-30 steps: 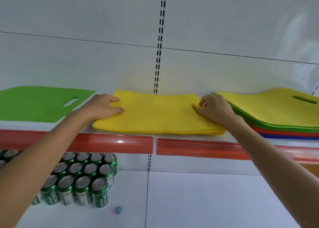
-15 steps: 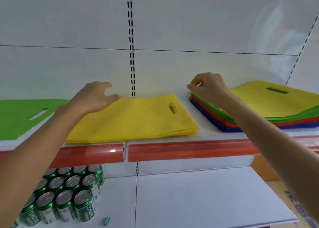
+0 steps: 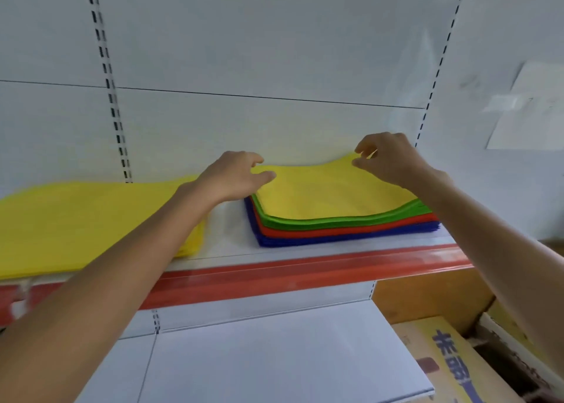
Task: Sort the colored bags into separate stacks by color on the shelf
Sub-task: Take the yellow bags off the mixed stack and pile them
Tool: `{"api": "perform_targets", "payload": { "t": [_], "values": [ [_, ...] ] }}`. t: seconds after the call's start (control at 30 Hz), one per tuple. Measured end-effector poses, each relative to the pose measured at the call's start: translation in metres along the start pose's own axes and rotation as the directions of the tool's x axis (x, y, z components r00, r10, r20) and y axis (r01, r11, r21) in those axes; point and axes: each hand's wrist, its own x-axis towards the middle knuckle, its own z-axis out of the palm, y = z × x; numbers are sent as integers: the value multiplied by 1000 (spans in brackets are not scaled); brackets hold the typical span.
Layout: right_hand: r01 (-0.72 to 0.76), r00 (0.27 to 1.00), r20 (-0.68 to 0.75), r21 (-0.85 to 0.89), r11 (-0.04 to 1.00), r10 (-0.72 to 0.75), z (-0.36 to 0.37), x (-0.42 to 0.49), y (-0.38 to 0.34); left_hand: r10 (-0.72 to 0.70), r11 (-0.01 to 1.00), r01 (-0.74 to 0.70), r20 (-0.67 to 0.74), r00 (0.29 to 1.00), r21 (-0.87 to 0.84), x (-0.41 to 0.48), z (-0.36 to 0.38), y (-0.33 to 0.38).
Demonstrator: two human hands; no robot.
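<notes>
A mixed stack [image 3: 345, 228] of bags sits on the shelf [image 3: 232, 237]: yellow bag [image 3: 329, 192] on top, then green, red and blue. The right hand [image 3: 387, 158] pinches the yellow bag's far edge, lifting it a little. The left hand [image 3: 235, 176] is open, fingers spread, at the bag's left corner. A yellow stack [image 3: 85, 225] lies to the left.
</notes>
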Motion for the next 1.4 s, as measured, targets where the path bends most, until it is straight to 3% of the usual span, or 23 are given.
{"api": "perform_targets", "payload": {
  "t": [0.4,0.83,1.07,1.17,1.4],
  "values": [
    [-90,992,70,-184,979,104,-6,29,93,-229,943,162,215,949,290,39,43,36],
    [-119,992,17,-184,976,124,-2,34,96,-265,917,185,192,945,354,35,54,39],
    [-93,995,31,-84,992,95,-7,39,94,-146,978,144,1,989,150,29,51,46],
    [-96,994,40,-53,994,98,-10,39,93,-183,982,186,-73,980,31,31,47,48],
    [-58,996,62,-138,989,67,-10,32,88,-258,961,251,-45,965,-120,32,36,47]
  ]
}}
